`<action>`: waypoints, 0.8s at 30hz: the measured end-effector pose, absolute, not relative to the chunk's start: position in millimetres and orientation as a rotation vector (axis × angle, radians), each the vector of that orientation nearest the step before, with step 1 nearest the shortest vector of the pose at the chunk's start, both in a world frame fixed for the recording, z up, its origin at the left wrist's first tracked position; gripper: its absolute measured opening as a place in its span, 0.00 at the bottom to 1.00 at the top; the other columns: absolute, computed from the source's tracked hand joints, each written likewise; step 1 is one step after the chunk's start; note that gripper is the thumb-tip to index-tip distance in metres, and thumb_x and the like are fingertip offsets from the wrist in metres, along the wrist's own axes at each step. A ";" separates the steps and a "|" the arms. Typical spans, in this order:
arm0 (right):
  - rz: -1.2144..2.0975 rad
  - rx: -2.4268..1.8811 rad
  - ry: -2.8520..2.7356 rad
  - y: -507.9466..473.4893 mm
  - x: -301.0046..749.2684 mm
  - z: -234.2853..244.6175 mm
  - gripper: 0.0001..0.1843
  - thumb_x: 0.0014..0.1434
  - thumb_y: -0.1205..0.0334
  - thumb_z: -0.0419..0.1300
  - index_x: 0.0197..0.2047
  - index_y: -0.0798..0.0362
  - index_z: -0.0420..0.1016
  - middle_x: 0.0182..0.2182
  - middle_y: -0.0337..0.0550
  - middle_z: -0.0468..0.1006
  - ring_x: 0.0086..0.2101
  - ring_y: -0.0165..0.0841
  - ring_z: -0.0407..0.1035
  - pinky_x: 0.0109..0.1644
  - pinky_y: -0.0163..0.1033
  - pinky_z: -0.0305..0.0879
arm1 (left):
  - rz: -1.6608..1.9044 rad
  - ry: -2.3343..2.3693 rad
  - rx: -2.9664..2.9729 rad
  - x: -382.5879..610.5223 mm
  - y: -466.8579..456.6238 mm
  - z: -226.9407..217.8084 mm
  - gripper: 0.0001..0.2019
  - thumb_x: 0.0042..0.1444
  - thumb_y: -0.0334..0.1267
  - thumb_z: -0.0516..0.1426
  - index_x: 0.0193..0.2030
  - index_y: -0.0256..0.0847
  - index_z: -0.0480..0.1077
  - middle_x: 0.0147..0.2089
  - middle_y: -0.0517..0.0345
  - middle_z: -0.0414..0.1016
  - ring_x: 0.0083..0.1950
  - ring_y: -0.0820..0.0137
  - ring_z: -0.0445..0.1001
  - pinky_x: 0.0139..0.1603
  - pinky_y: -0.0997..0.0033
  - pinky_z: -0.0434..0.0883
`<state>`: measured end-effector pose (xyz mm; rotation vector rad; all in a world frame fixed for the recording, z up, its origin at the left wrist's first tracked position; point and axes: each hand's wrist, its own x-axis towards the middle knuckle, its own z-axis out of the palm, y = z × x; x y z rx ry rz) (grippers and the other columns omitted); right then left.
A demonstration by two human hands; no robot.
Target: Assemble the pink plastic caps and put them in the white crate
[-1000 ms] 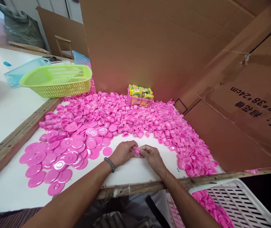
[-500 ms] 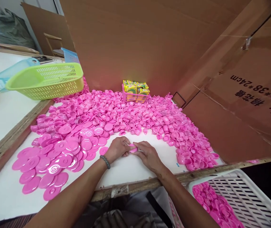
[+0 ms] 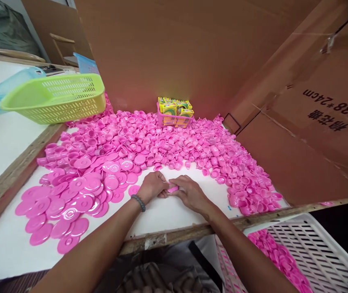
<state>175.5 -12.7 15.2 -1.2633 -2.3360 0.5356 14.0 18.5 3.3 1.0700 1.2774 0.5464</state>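
Observation:
Between my two hands, over the white tabletop [image 3: 174,219], is a small pink plastic piece [image 3: 173,189], mostly covered by fingers; I cannot tell whether it is a cup or a lid. My left hand [image 3: 154,186], with a dark bead bracelet at the wrist, pinches its left side. My right hand [image 3: 190,194] grips its right side with thumb and fingers. Left of my hands lies a spread of flat pink toy saucers [image 3: 70,212]. Behind and to the right, small pink toy cups [image 3: 192,142] are heaped in an arc.
A pink basket of yellow boxes [image 3: 175,120] stands among the cups against a cardboard wall [image 3: 192,53]. A green basket [image 3: 54,99] rests at the left on a wooden rail [image 3: 18,162]. Below the right table edge, a white crate [image 3: 326,248] holds more pink pieces.
The pink piece has tilted between my fingers, now showing more edge-on. Both hands stay together in nearly the same place. The whole view has shifted slightly.

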 end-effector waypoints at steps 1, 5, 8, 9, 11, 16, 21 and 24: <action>0.489 -1.334 -2.306 -16.5 174.1 14.0 0.11 0.56 0.57 0.57 0.41 0.52 0.70 0.31 0.42 0.72 0.34 0.33 0.63 0.38 0.37 0.59 | 0.565 1.280 1.102 14.0 18.1 2.4 0.17 0.36 0.39 0.64 0.27 0.39 0.59 0.15 0.62 0.70 0.19 0.70 0.72 0.20 0.74 0.69; 0.371 -1.529 -2.184 -28.8 170.1 8.4 0.15 0.52 0.51 0.59 0.34 0.54 0.69 0.30 0.43 0.70 0.33 0.35 0.63 0.38 0.41 0.59 | 0.617 1.231 1.178 13.7 16.6 1.0 0.17 0.37 0.41 0.64 0.26 0.38 0.60 0.15 0.63 0.68 0.17 0.73 0.69 0.17 0.76 0.67; 0.512 -1.428 -2.128 -32.9 170.2 7.0 0.18 0.53 0.53 0.59 0.46 0.52 0.68 0.37 0.45 0.70 0.38 0.35 0.64 0.41 0.41 0.60 | 0.639 1.161 1.171 12.5 15.0 1.6 0.16 0.38 0.41 0.64 0.26 0.37 0.61 0.15 0.64 0.67 0.16 0.75 0.68 0.17 0.77 0.66; 0.583 -1.384 -2.117 -33.3 170.5 7.3 0.19 0.54 0.55 0.58 0.48 0.50 0.67 0.38 0.44 0.70 0.39 0.34 0.64 0.42 0.40 0.61 | 0.639 1.143 1.167 11.9 14.4 1.9 0.16 0.38 0.40 0.64 0.26 0.37 0.61 0.15 0.64 0.67 0.16 0.75 0.68 0.17 0.78 0.66; 0.692 -1.360 -2.101 -32.9 170.9 9.1 0.17 0.55 0.56 0.58 0.48 0.48 0.69 0.37 0.42 0.70 0.37 0.32 0.65 0.40 0.38 0.61 | 0.631 1.087 1.147 10.5 13.2 2.5 0.16 0.36 0.38 0.65 0.26 0.37 0.61 0.17 0.64 0.68 0.17 0.76 0.68 0.18 0.78 0.66; 0.718 -1.512 -2.093 -27.6 169.2 16.2 0.11 0.48 0.54 0.63 0.34 0.51 0.73 0.28 0.39 0.69 0.30 0.31 0.63 0.33 0.36 0.59 | 0.601 1.052 1.055 9.3 10.6 4.1 0.18 0.33 0.33 0.65 0.27 0.37 0.60 0.18 0.65 0.68 0.18 0.76 0.69 0.21 0.77 0.68; 0.648 -1.584 -2.152 -24.5 166.9 17.7 0.08 0.45 0.61 0.65 0.29 0.53 0.71 0.27 0.38 0.68 0.30 0.30 0.61 0.32 0.33 0.56 | 0.515 1.194 1.125 13.3 10.8 2.6 0.17 0.36 0.30 0.64 0.30 0.38 0.59 0.16 0.65 0.68 0.19 0.70 0.71 0.20 0.73 0.69; 0.573 -1.577 -2.165 -27.1 165.8 16.1 0.06 0.46 0.65 0.63 0.30 0.53 0.71 0.27 0.38 0.68 0.30 0.29 0.60 0.32 0.33 0.55 | 0.496 1.223 1.163 15.3 10.7 -0.4 0.15 0.38 0.32 0.62 0.30 0.39 0.59 0.16 0.65 0.67 0.18 0.70 0.70 0.19 0.74 0.67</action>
